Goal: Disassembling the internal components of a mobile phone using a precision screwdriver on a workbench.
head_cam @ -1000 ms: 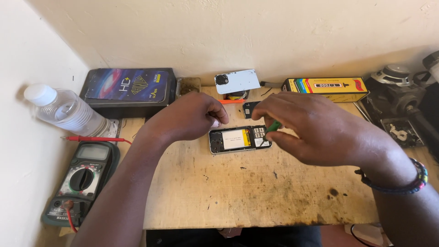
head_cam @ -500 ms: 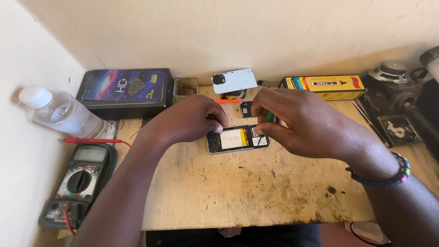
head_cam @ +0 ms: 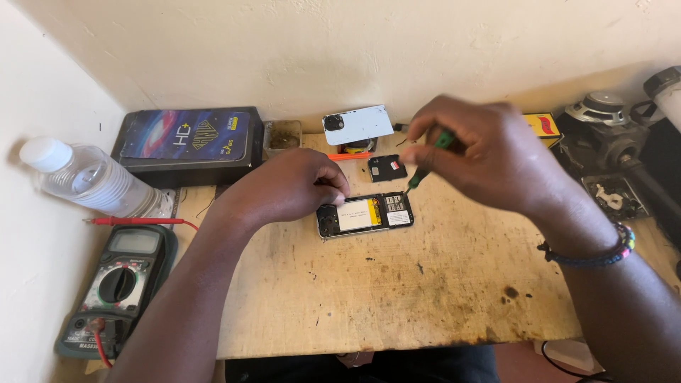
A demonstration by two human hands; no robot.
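An opened phone [head_cam: 365, 214] lies flat on the wooden table [head_cam: 397, 284], its back off and a yellow battery showing. My left hand [head_cam: 287, 188] rests on the phone's left end, fingertips pinching its edge. My right hand [head_cam: 482, 152] hovers above and to the right of the phone, gripping a green-handled screwdriver [head_cam: 425, 164] whose tip points down toward the phone's right end. A small black cover piece [head_cam: 387, 167] lies just behind the phone. The white back cover [head_cam: 357, 125] leans against the wall.
A dark phone box [head_cam: 188, 142] and a plastic water bottle [head_cam: 89, 177] sit at the left. A multimeter [head_cam: 117, 284] with a red probe [head_cam: 138, 222] lies at front left. A yellow box [head_cam: 543, 128], partly hidden, and speaker parts [head_cam: 610, 142] stand at the right.
My right hand has lifted off the phone and moved up and right with the screwdriver, uncovering the phone's right end. My left hand stays on the left end.
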